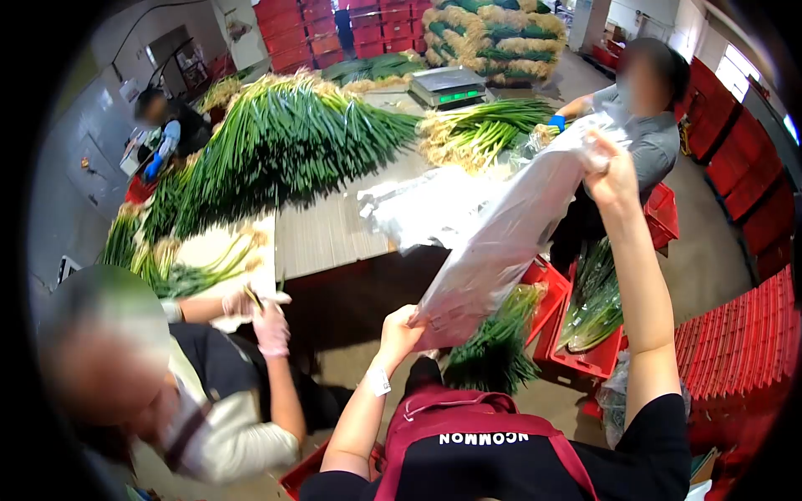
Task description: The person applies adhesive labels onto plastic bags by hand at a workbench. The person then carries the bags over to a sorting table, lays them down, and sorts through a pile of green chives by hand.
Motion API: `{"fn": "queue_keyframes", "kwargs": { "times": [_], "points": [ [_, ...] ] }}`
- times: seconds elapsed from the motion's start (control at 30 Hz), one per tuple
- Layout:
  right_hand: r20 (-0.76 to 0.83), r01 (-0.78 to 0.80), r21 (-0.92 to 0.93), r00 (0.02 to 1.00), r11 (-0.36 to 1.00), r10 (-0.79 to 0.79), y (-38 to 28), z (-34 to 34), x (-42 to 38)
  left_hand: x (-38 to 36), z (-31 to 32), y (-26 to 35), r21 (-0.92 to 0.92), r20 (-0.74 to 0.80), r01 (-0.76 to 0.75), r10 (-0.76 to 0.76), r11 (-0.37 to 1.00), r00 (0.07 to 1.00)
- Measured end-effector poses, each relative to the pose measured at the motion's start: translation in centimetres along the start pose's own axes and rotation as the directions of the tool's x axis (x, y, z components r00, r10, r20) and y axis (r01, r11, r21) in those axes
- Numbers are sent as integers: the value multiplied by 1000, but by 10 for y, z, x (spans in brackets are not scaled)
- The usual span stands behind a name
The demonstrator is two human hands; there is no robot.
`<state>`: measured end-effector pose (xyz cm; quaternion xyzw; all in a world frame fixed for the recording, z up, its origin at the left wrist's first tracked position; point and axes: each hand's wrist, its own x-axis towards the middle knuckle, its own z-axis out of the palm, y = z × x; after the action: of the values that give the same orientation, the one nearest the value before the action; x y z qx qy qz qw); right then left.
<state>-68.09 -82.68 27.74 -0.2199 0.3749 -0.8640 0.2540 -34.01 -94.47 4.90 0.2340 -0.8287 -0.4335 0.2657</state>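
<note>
A long, translucent plastic bag (508, 242) is stretched slantwise in front of me between both hands. My left hand (401, 336) is closed on its lower end, just above my apron. Held up high at the right, my right hand (612, 171) grips the upper end. Beyond the bag, a stack of similar clear bags (430, 204) lies on the table edge, partly covered by it. Below it, a bunch of green onions (493, 346) stands near my apron, its roots upward.
A large heap of green onions (292, 138) covers the table (326, 242), with a scale (447, 87) behind. One co-worker (234, 392) trims onions at my left; another person (652, 125) stands at the right. Red crates (601, 365) hold bagged onions beside me.
</note>
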Motion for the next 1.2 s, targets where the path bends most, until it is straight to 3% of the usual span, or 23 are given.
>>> {"fn": "queue_keyframes", "kwargs": {
  "times": [0.03,0.13,0.2,0.27,0.33,0.37,0.43,0.53,0.6,0.67,0.77,0.8,0.87,0.93,0.97,1.07,1.2],
  "points": [
    [-69,8,-26,998,1000,-10,24,-8,25,17,-8,-12,11,-20,42,-42,999,999],
    [-312,-31,-142,950,989,-15,70,7,76,86,-36,-74,117,-196,-126,147,985,969],
    [-347,-85,-249,938,965,-7,93,15,114,134,-62,-101,326,-324,-49,160,944,932],
    [-294,-85,-253,956,964,7,114,11,154,176,-90,-111,412,-456,-4,210,911,865],
    [-193,-153,-199,975,968,114,129,8,186,209,-113,-127,579,-497,72,281,812,821],
    [-162,-188,-232,975,954,153,135,6,197,221,-122,-133,572,-497,71,277,817,822],
    [-122,-226,-296,973,928,198,147,2,214,245,-134,-142,716,-535,63,488,696,689],
    [-90,-279,-348,960,895,264,175,-13,237,263,-133,-155,760,-488,24,545,650,682],
    [-134,-364,-428,931,827,340,199,-30,253,264,-113,-187,774,-471,74,492,629,732],
    [-260,-413,-604,910,682,322,228,-55,266,260,-87,-220,782,-329,-47,475,622,816],
    [-314,-490,-655,869,575,382,259,-73,262,232,-42,-265,737,-132,-67,240,673,962],
    [-307,-491,-680,865,545,396,263,-74,257,225,-32,-272,731,-54,-74,167,679,985],
    [-239,-428,-738,889,522,392,270,-76,255,217,-20,-279,701,-66,-43,125,712,990],
    [-235,-433,-737,884,520,403,264,-69,257,217,-15,-278,692,-103,-33,143,721,984],
    [-235,-438,-733,881,520,410,260,-64,257,215,-17,-278,651,-48,-21,69,759,996],
    [-181,-420,-707,885,568,429,272,-62,266,227,-18,-241,626,28,-85,87,775,996],
    [-78,-399,-571,896,717,437,263,18,246,243,9,-233,628,-64,-71,141,775,988]
  ]
}}
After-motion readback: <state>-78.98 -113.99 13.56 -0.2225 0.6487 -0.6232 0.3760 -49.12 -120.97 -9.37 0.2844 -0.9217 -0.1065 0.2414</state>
